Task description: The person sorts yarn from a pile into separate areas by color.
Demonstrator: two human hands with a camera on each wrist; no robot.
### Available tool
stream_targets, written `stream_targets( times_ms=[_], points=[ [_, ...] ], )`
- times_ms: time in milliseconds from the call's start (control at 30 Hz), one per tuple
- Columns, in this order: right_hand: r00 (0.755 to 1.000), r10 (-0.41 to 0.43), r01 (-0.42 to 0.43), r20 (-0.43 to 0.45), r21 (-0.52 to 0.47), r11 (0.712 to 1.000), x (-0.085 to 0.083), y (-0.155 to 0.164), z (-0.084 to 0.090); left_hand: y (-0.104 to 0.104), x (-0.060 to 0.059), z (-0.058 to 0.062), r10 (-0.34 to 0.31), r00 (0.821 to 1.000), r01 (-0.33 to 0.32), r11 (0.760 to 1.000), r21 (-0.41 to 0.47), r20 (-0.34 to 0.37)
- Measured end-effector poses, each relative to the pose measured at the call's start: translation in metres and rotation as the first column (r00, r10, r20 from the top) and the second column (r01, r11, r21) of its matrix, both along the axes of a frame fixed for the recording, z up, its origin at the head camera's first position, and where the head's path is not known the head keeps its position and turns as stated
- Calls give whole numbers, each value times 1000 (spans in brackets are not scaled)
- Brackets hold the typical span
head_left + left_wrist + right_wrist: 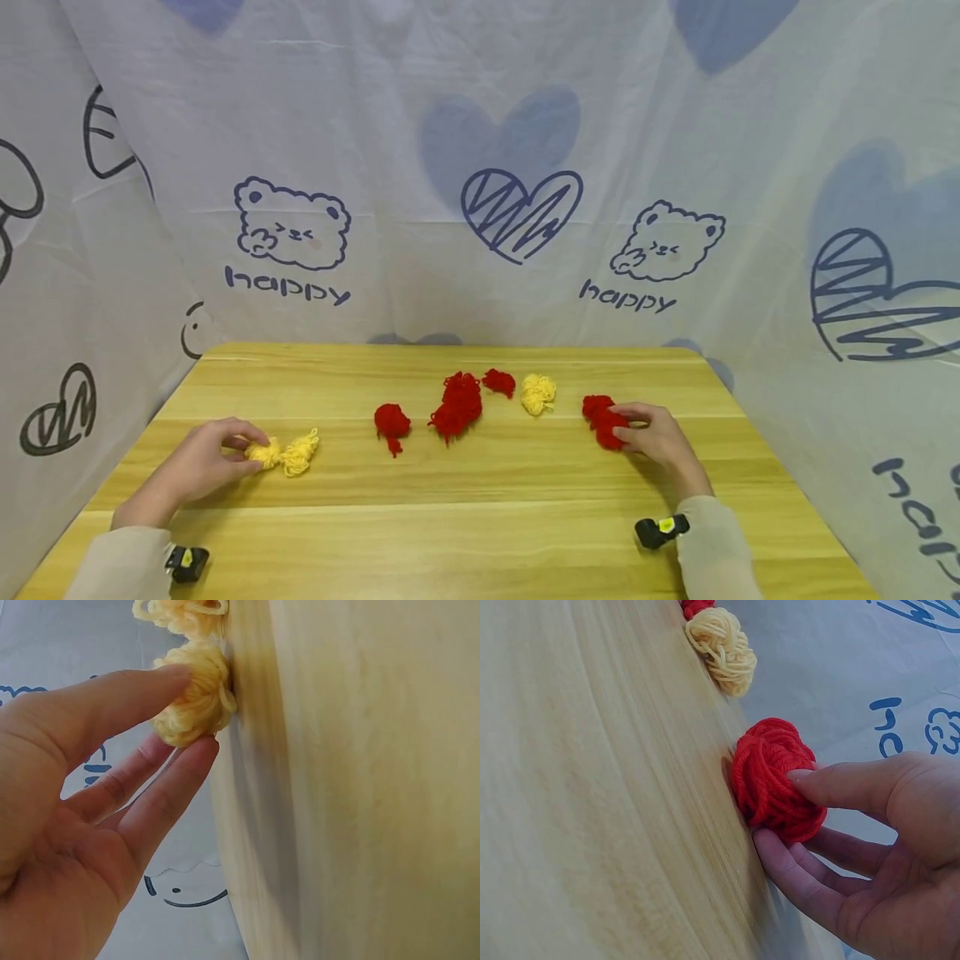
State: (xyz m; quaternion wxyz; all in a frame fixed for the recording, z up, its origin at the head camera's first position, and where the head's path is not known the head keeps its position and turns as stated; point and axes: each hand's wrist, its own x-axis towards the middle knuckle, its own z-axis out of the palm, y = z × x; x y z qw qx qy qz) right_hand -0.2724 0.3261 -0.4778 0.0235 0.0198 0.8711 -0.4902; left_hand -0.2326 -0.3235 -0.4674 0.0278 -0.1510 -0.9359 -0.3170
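Note:
At the left of the table, my left hand (206, 461) grips one end of a yellow yarn bundle (300, 454). In the left wrist view, the thumb lies on top of the near clump of yellow yarn (196, 705), with fingertips under it and a second looped clump beyond. Over on the right side, my right hand (660, 437) holds a red yarn bundle (600, 414). The right wrist view has the thumb pressed on the red yarn (769, 776) and fingers below it, close to the tabletop.
Between the hands on the wooden table (450, 533) lie a small red yarn ball (392, 421) with a tail, a longer red bundle (459, 404), a small red piece (499, 382) and a yellow bundle (537, 393). A printed white curtain (420, 275) hangs behind and at both sides.

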Motion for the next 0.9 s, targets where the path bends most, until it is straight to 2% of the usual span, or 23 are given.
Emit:
stream_targets(
  times_ms=[333, 733, 900],
  points=[
    [1000, -11, 11, 2, 7, 1000, 0, 1, 1, -2, 1, 3, 1, 999, -2, 1000, 7, 50],
    [1000, -7, 7, 10, -2, 1000, 0, 0, 1, -3, 3, -2, 16, 1000, -16, 1000, 15, 26],
    [1000, -9, 9, 3, 5, 1000, 0, 0, 0, -1, 4, -1, 14, 999, -15, 1000, 24, 45]
  ],
)
